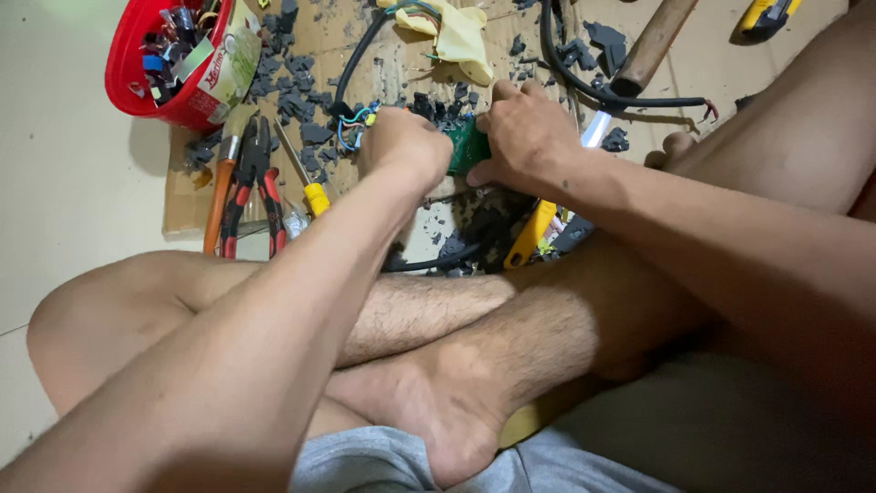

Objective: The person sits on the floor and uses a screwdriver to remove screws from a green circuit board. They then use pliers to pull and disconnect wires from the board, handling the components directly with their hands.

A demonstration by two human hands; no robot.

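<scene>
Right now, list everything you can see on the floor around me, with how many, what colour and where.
circuit board: one, green, held between both hands
bucket: one, red, top left, holding scraps
pliers: one, red and black handles, left on the cardboard
screwdriver: one, yellow handle, beside the pliers
cardboard: one sheet, brown, under the tools
plastic bits: many, dark grey, scattered
cable: one, black, top centre
glove: one, yellow, top centre
wooden handle: one, brown, top right
left hand: fingers on the board
right hand: gripping the board
</scene>
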